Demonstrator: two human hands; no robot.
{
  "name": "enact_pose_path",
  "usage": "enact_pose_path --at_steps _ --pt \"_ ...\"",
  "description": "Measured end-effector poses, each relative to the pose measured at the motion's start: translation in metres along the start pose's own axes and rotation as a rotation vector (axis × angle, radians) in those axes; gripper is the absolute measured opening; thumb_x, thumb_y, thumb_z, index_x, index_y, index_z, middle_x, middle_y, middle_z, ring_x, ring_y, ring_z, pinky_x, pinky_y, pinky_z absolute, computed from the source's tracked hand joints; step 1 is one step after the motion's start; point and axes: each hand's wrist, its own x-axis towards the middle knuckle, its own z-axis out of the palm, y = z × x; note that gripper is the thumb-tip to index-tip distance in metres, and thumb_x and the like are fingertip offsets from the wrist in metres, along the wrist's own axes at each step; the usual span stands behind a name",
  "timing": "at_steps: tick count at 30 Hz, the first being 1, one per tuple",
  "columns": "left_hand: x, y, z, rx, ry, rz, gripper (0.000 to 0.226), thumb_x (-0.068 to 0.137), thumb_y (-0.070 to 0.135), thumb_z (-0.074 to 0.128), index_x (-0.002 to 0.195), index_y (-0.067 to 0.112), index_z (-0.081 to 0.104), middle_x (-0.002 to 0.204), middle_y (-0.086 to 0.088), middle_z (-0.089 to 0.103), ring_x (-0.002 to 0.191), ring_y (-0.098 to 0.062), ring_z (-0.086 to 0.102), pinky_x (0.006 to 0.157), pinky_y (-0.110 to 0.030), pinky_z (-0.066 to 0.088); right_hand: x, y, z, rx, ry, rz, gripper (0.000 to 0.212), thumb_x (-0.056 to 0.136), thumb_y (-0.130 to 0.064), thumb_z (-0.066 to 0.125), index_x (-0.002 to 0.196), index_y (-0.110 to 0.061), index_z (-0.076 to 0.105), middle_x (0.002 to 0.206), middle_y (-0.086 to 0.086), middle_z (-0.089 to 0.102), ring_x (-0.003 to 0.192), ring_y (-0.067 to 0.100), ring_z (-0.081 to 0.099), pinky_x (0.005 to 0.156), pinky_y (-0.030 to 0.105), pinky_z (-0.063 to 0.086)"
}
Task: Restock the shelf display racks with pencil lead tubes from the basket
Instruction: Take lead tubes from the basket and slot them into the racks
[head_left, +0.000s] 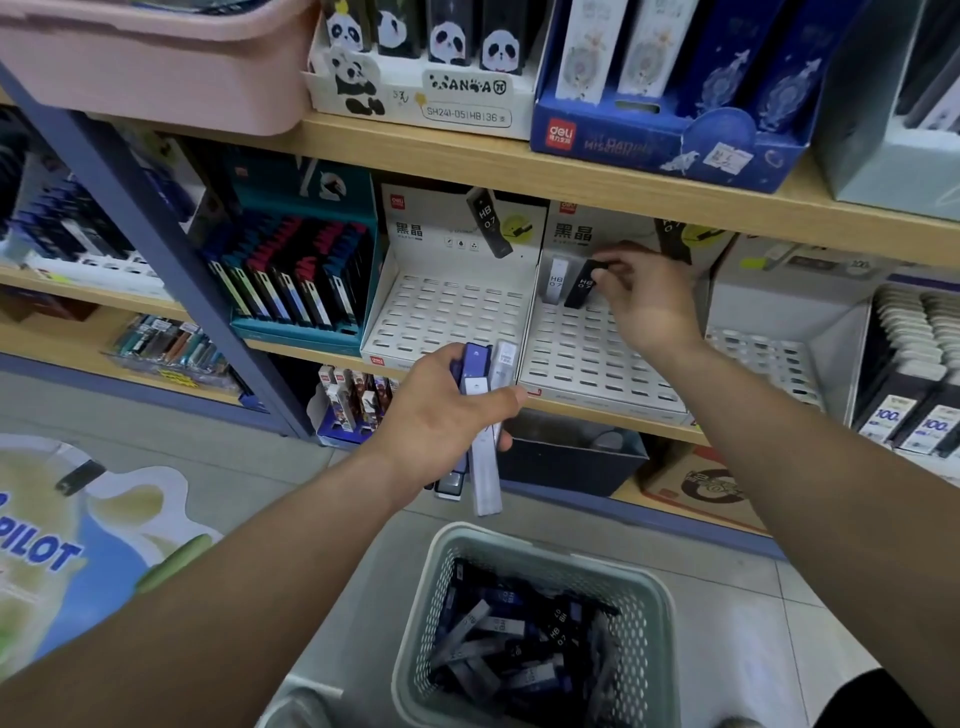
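Observation:
My right hand (641, 299) pinches the top of a black lead tube (581, 285) standing at the back row of the right slotted display rack (587, 358). A white tube (557, 280) stands just left of it. My left hand (441, 415) grips a bundle of blue and white lead tubes (483, 415) in front of the shelf edge. The left display rack (447, 317) holds no tubes. On the floor below sits a grey-green mesh basket (649, 613) with several dark and grey tubes (509, 634) inside.
A teal rack of pens (301, 280) stands left of the racks, another slotted rack (769, 353) and boxed goods to the right. Panda and blue deli boxes (665, 104) fill the shelf above. A pink bin (156, 57) sits top left.

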Motion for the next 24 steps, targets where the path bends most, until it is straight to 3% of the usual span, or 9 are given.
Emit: enact_pose_path --at_steps 6,9,12,15,18,20,24 --pt "0.002 -0.001 0.001 -0.023 -0.018 -0.001 0.029 0.087 0.014 0.076 0.109 0.002 0.061 0.102 -0.025 0.07 0.058 -0.019 0.066 0.059 -0.021 0.056 0.002 0.001 0.009 -0.217 0.03 -0.146 0.033 0.101 -0.012 0.049 0.13 -0.012 0.064 0.124 0.015 0.068 0.111 0.034 0.063 0.099 0.035 0.048" --pt "0.002 -0.001 0.0 -0.025 -0.013 0.003 0.029 0.087 0.014 0.076 0.109 0.001 0.061 0.1 -0.025 0.07 0.058 -0.02 0.066 0.059 -0.022 0.056 -0.001 0.004 0.009 -0.233 -0.023 -0.117 0.038 0.099 -0.016 0.052 0.136 -0.015 0.06 0.126 0.015 0.066 0.109 0.032 0.063 0.098 0.038 0.05" --pt "0.001 -0.001 -0.002 -0.041 -0.013 0.001 0.031 0.087 0.012 0.076 0.111 -0.001 0.06 0.1 -0.025 0.07 0.057 -0.019 0.066 0.058 -0.022 0.056 -0.014 -0.006 0.002 -0.193 -0.024 -0.089 0.044 0.096 -0.02 0.057 0.14 -0.017 0.054 0.113 0.007 0.064 0.095 0.024 0.063 0.088 0.036 0.053" --pt "0.0 -0.001 -0.001 -0.055 -0.029 0.005 0.031 0.087 0.011 0.076 0.111 -0.001 0.059 0.094 -0.024 0.07 0.057 -0.02 0.066 0.058 -0.024 0.055 -0.045 -0.034 -0.009 0.024 -0.092 -0.026 0.028 0.096 -0.023 0.061 0.124 -0.023 0.064 0.099 -0.005 0.067 0.085 0.011 0.065 0.08 0.033 0.056" --pt "-0.003 0.001 0.002 -0.076 -0.067 0.019 0.028 0.088 0.008 0.074 0.111 0.002 0.06 0.091 -0.019 0.069 0.057 -0.021 0.068 0.059 -0.028 0.057 -0.081 -0.071 -0.019 0.485 -0.324 0.156 0.013 0.097 -0.021 0.062 0.106 -0.022 0.07 0.088 0.004 0.072 0.076 0.015 0.07 0.069 0.031 0.059" --pt "-0.007 0.003 0.005 -0.089 -0.1 0.037 0.026 0.089 0.006 0.073 0.111 0.001 0.061 0.089 -0.015 0.069 0.057 -0.022 0.068 0.059 -0.03 0.058 -0.095 -0.085 -0.021 0.576 -0.403 0.204 0.013 0.095 -0.021 0.065 0.107 -0.017 0.07 0.087 0.009 0.071 0.071 0.017 0.07 0.065 0.029 0.059" --pt "-0.013 0.005 0.01 -0.099 -0.135 0.062 0.025 0.09 0.004 0.07 0.113 0.001 0.06 0.084 -0.011 0.069 0.056 -0.023 0.068 0.057 -0.029 0.058 -0.104 -0.09 -0.025 0.658 -0.418 0.29 0.015 0.09 -0.011 0.071 0.103 -0.009 0.064 0.073 0.002 0.068 0.069 0.023 0.07 0.073 0.042 0.062"
